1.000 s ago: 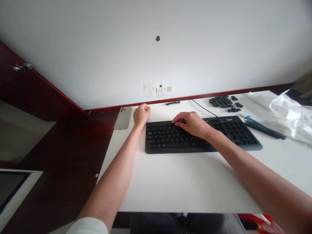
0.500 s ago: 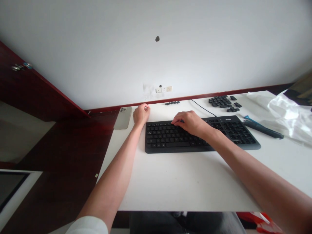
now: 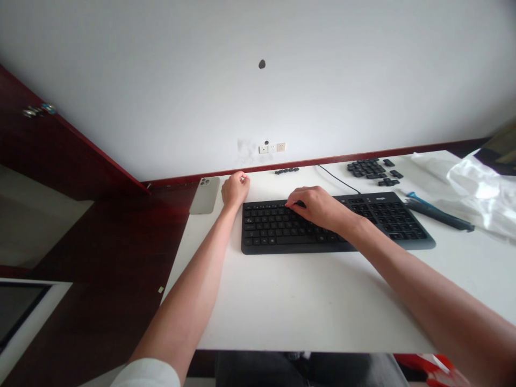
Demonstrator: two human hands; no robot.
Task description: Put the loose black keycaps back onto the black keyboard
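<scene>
Well, right hand (image 3: 318, 207) on the keyboard (image 3: 282, 239), left hand (image 3: 235, 190) just past it

The right hand lies curled over the keyboard, its fingertips narrowed at the top row of keys; I cannot tell whether they pinch anything. The left hand rests on the white table (image 3: 306, 312) just beyond the keyboard's upper left corner, fingers bunched narrow, and again I cannot tell if it holds something. Just left of that hand, a phone (image 3: 205, 195) lies face down. A short row of keycaps (image 3: 286, 170) sits near the wall behind the keyboard, and a cluster of keycaps (image 3: 366, 169) lies farther right, past a cable (image 3: 337, 179). A dark pen (image 3: 437, 215) and a plastic bag (image 3: 484, 193) lie at right.
</scene>
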